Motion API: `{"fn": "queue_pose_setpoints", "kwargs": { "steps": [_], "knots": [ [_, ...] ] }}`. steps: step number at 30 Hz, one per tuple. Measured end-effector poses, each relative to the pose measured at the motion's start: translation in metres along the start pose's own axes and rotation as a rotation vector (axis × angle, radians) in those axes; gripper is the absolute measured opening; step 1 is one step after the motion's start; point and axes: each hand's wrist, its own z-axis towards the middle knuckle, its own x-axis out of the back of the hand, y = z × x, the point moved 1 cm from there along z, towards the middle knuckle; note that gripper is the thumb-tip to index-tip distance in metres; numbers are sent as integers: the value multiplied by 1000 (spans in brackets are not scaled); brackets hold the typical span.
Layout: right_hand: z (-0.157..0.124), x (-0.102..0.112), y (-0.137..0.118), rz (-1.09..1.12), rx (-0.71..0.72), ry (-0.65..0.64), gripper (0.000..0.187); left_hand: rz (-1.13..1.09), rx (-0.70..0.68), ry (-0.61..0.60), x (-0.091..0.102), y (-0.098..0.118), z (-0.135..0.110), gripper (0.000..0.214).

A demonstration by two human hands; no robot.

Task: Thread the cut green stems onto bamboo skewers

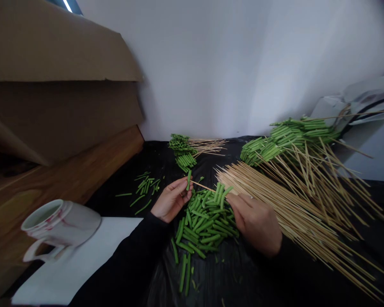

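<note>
Skewer (203,186) in the middle of the scene, running between the two hands above a heap of cut green beans (201,226). The left hand (173,197) has thumb and fingers pinched together on a bean piece (189,179), upright at the skewer's left end; whether the point has pierced it, I cannot tell. The right hand (259,221) is curled closed around the skewer, just right of some threaded pieces (222,194).

The main risk, as I judge it, is the point slipping off the bean's smooth skin and pricking the left fingertips, which sit close behind it. Pushing off-centre could split the piece; a hard push could bend the thin stick. Pieces near the right hand might turn or slide if its grip shifts.

Counted: one skewer held, one piece in the left hand, three or perhaps four on the stick. Two stacks of filled skewers lie at the far side: a smaller stack (181,149) in the middle and a larger stack (284,138) to the right. One spread of bare sticks (284,209) lies right, too many to count, as is the heap. Left are one patch of thin scraps (145,185), over a dozen, and one mug (67,226).
</note>
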Motion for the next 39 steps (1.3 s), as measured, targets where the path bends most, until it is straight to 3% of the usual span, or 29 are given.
{"fn": "queue_pose_setpoints", "kwargs": {
  "steps": [31,39],
  "knots": [
    [-3,-3,-4,-50,-11,-61,26,126,-47,57,1,-3,1,25],
    [-2,-2,-6,-55,-9,-54,25,102,26,15,1,-3,-1,24]
  ]
}}
